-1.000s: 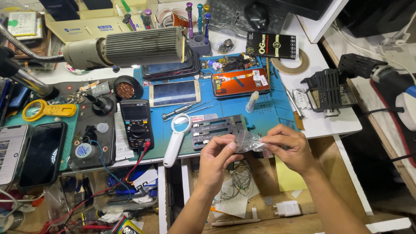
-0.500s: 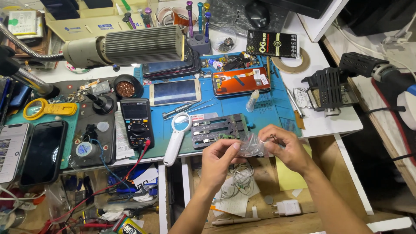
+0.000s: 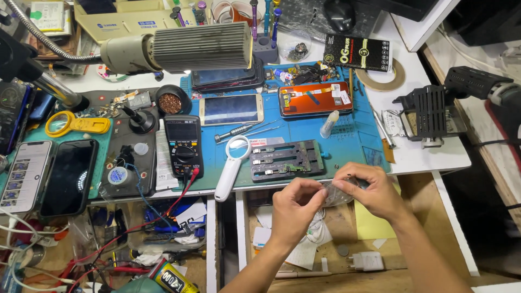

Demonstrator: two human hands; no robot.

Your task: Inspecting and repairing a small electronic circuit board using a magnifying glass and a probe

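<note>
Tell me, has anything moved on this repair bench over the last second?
Hardly anything. Both hands, the left hand and the right hand, keep pinching the small clear plastic bag over the open drawer, with only slight finger shifts. The white-handled magnifier, black multimeter and blue work mat stayed put.

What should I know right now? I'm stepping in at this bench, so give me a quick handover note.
Left hand and right hand: both pinch one small clear bag, held over the open drawer at the bench's front edge.
Beside it on the blue mat: black jig, magnifier, multimeter.
Done: bag is off the bench and in hand.
Left: I cannot tell whether it is open, or what is inside.
</note>
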